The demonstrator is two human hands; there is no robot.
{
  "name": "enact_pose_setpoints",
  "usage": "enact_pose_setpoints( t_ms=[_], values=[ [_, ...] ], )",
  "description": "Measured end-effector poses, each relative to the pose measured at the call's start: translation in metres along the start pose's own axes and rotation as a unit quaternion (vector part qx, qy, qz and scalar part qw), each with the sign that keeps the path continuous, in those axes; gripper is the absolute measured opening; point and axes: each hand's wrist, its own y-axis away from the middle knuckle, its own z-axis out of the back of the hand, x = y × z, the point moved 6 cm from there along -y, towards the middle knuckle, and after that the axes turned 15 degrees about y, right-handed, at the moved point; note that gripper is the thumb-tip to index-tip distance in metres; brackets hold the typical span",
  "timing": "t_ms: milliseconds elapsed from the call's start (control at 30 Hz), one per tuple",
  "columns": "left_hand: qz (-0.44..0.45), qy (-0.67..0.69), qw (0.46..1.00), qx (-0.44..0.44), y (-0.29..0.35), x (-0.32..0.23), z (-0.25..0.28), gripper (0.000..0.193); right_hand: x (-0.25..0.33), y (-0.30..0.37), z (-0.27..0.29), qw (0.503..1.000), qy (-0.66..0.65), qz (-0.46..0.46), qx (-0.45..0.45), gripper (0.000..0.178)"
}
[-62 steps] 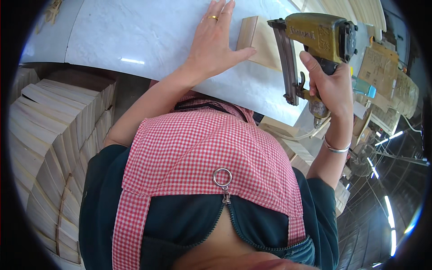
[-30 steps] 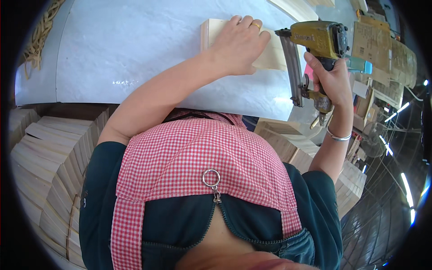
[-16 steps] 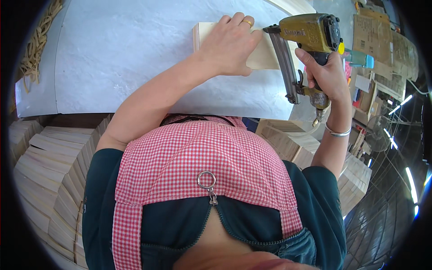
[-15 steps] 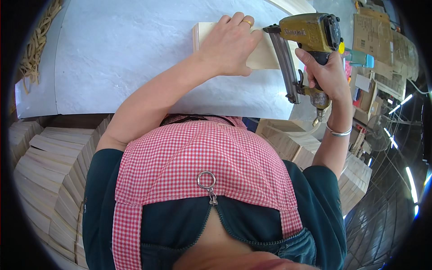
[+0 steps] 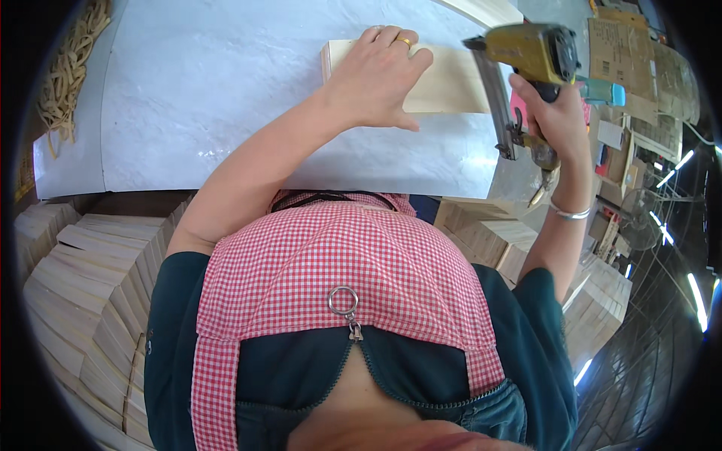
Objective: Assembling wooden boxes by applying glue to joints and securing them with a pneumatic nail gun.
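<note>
A flat, pale wooden board (image 5: 451,81) lies on the table, a thicker edge showing at its left end. Across it rests my left hand (image 5: 380,79), fingertips bent over the far edge and thumb stretched past the near edge, gripping it. My right hand (image 5: 558,120) is closed around the handle of a yellow and black nail gun (image 5: 526,51). The tool is raised over the board's right end, its nose apart from my left hand. Its slanted magazine points down toward me, and an air fitting hangs below the handle. The trigger finger is mostly hidden.
The table (image 5: 210,98) has a pale marbled top. A bundle of tan strips (image 5: 74,75) lies at its far left. Stacked wooden pieces (image 5: 83,278) stand below on the left, with more wooden stacks (image 5: 481,237) at right. Cardboard boxes (image 5: 613,64) and a fan (image 5: 643,214) are farther right.
The nail gun has moved right and lifted away from beside my left hand, uncovering more of the board. My left hand has shifted slightly left and keeps its place on the board.
</note>
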Motion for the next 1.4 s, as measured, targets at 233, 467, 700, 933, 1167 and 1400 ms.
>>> enact_pose_setpoints(
  t_ms=[233,467,700,933,1167,1400],
  values=[
    [0.118,0.083,0.989,0.034,0.001,0.004,0.031,0.062,-0.154,0.023,-0.031,0.976,0.138,-0.067,-0.153,0.047],
    [0.425,0.653,0.577,-0.247,0.132,0.064,0.134,0.048,-0.281,0.032,-0.087,0.947,0.208,-0.137,-0.204,0.05],
    [0.429,0.484,0.631,-0.43,0.27,0.071,0.192,0.04,-0.291,0.008,-0.11,0.946,0.192,-0.037,-0.26,0.054],
    [0.337,-0.135,0.786,-0.501,0.26,-0.017,0.195,0.034,-0.166,0.014,-0.074,0.93,0.058,-0.057,-0.358,0.047],
    [0.292,-0.378,0.846,-0.236,0.202,-0.025,0.145,0.037,0.02,0.029,-0.169,0.907,-0.121,0.314,-0.254,0.041],
    [0.333,-0.333,0.855,-0.216,0.198,-0.023,0.156,0.025,0.043,0.068,-0.239,0.858,-0.072,0.435,-0.263,0.037]
  ],
)
